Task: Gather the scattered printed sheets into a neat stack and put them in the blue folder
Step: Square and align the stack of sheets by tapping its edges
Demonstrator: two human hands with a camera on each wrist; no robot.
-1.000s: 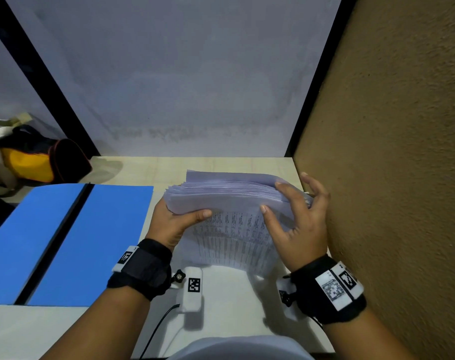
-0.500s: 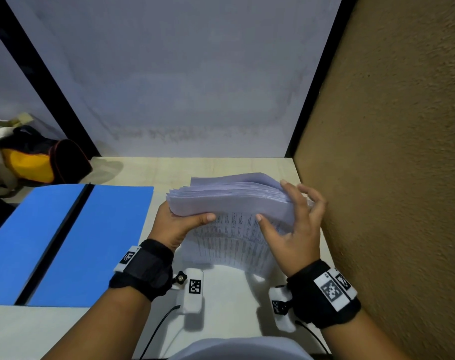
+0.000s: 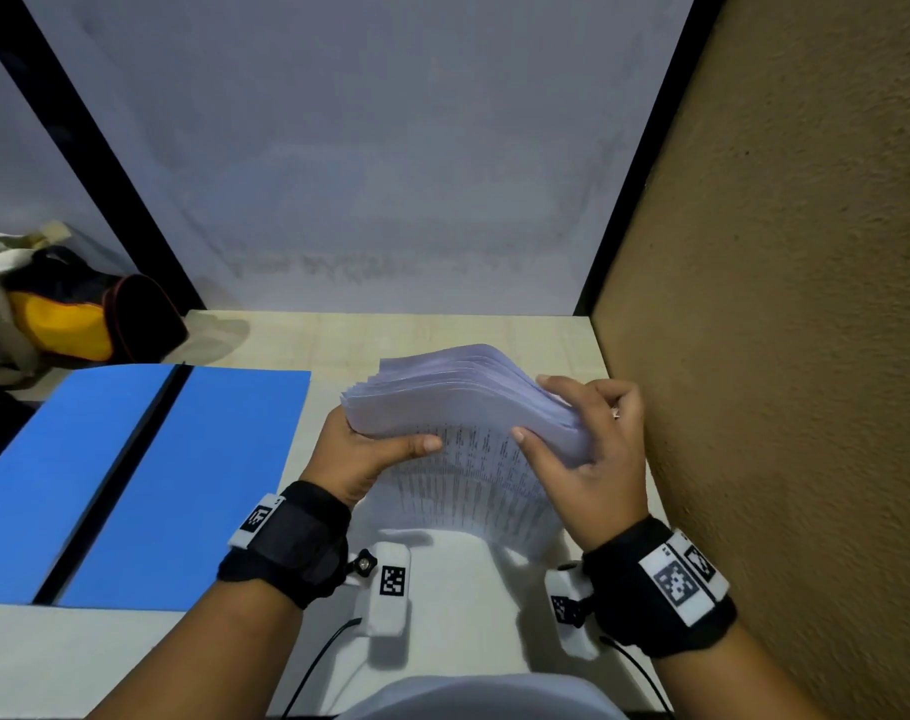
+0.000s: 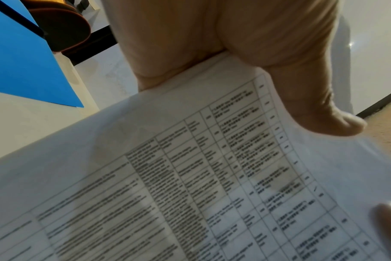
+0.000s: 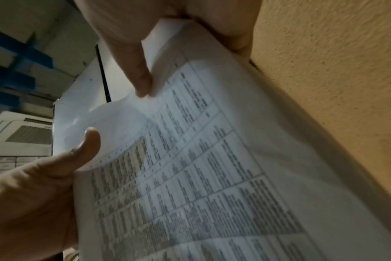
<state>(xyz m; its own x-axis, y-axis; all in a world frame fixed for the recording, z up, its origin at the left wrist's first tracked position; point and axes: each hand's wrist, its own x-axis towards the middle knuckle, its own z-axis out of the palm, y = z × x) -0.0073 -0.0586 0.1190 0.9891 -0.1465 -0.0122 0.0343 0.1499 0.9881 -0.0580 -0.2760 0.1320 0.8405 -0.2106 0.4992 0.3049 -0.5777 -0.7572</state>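
While the left hand point(image 3: 357, 449) grips the left edge of the sheets point(image 3: 463, 402), thumb across the printed front, the right hand point(image 3: 593, 459) clasps the right edge, fingers curled over the top. Held upright, the sheets stand above the desk point(image 3: 442, 335), right of the open blue folder point(image 3: 219, 475).

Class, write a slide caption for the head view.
Both hands square a stack of printed sheets on end beside the open blue folder.
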